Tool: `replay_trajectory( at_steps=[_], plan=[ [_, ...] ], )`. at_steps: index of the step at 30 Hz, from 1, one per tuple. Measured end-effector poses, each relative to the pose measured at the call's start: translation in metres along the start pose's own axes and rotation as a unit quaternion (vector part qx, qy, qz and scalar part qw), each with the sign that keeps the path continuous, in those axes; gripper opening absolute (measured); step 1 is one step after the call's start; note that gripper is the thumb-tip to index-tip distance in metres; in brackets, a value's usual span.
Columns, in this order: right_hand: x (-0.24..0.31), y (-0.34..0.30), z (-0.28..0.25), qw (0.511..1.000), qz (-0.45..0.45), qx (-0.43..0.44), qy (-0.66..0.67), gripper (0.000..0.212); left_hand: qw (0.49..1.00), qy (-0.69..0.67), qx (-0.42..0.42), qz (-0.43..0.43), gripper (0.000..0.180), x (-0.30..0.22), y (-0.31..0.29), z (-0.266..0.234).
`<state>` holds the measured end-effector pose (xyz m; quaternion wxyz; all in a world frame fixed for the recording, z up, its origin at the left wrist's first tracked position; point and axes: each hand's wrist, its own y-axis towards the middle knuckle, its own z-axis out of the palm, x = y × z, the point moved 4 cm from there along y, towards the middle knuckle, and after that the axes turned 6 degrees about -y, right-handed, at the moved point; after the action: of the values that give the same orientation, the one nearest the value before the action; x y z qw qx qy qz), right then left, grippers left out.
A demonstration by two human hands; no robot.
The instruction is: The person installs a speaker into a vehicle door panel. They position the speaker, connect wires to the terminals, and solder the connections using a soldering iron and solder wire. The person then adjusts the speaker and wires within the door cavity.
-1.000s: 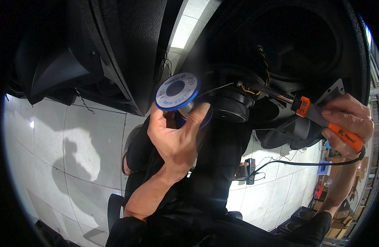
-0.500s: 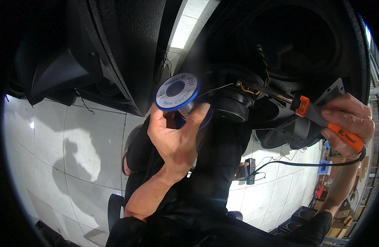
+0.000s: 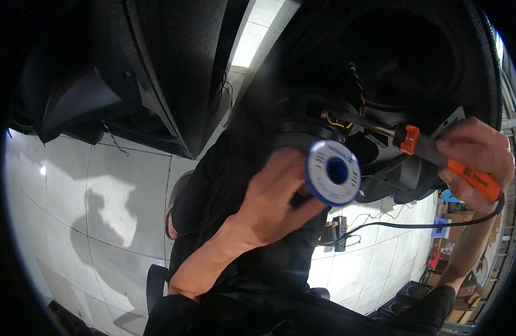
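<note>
My left hand point(image 3: 272, 204) is closed around a spool of solder wire point(image 3: 319, 173), its blue-rimmed white face turned to the right. The hand is a little blurred and sits just below a round black speaker driver point(image 3: 302, 133), partly covering it. My right hand point(image 3: 476, 162) grips the orange and black handle of a soldering iron point(image 3: 423, 148). The iron's metal tip points left, close to yellow and black twisted wires point(image 3: 343, 124) at the driver's terminal. Whether the tip touches the terminal I cannot tell.
A large black speaker cabinet point(image 3: 302, 56) surrounds the driver. Another cabinet with a horn point(image 3: 90, 101) stands at the left. The iron's black cord point(image 3: 403, 224) runs down to a power strip point(image 3: 341, 232) on the tiled floor point(image 3: 123, 190). Cardboard boxes point(image 3: 465, 246) lie at the right.
My left hand has moved right and slightly down with the solder spool, turning it; the solder strand has left the terminal. My right hand and the soldering iron have barely moved.
</note>
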<state>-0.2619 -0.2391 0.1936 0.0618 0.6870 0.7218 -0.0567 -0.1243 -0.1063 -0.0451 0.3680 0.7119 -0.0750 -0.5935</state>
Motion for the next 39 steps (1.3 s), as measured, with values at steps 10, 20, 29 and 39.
replay_trajectory(
  at_steps=[10, 20, 29, 39],
  plan=[
    [-0.006, 0.010, -0.002, 0.999, -0.032, 0.001, 0.020, 0.030, 0.992, 0.010, 0.092, -0.081, 0.072, -0.025, 0.012, 0.045],
    [-0.002, 0.028, -0.019, 0.998, -0.055, 0.024, 0.024, 0.033, 0.975, -0.058, 0.191, -0.100, 0.078, -0.038, -0.003, 0.070],
    [-0.006, -0.010, -0.024, 1.000, -0.004, -0.028, 0.010, 0.044, 0.981, -0.052, 0.117, -0.146, 0.084, -0.034, -0.009, 0.041],
    [0.006, -0.100, 0.029, 0.922, 0.185, -0.237, 0.246, 0.045, 0.983, -0.077, 0.038, -0.163, 0.085, -0.034, -0.030, -0.017]
  ],
)
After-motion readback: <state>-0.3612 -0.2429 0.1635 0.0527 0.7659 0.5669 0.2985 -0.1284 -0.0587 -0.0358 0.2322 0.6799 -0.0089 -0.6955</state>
